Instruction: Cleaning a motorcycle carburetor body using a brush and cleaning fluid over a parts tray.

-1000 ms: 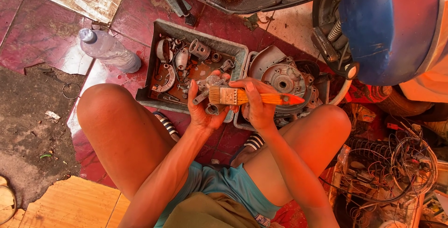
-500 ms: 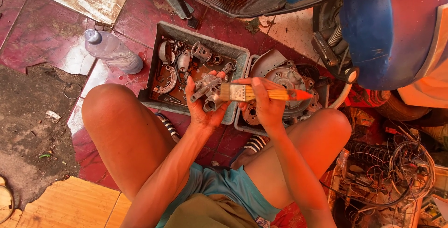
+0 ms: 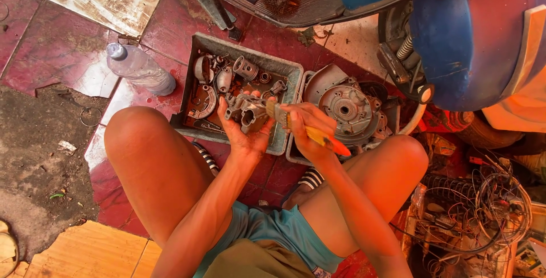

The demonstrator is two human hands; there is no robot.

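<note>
Left hand (image 3: 245, 133) clamps a grey metal part (image 3: 245, 113); right hand (image 3: 307, 133) grips a paintbrush (image 3: 304, 130) against it. Beyond them, a grey tray (image 3: 287, 65) holds engine pieces (greasy), on red tiles (image 3: 51, 45).

1 brush (image 3: 301, 129), 1 bottle (image 3: 139, 69), 2 trays (image 3: 239, 48), 1 metal part (image 3: 245, 112).
</note>
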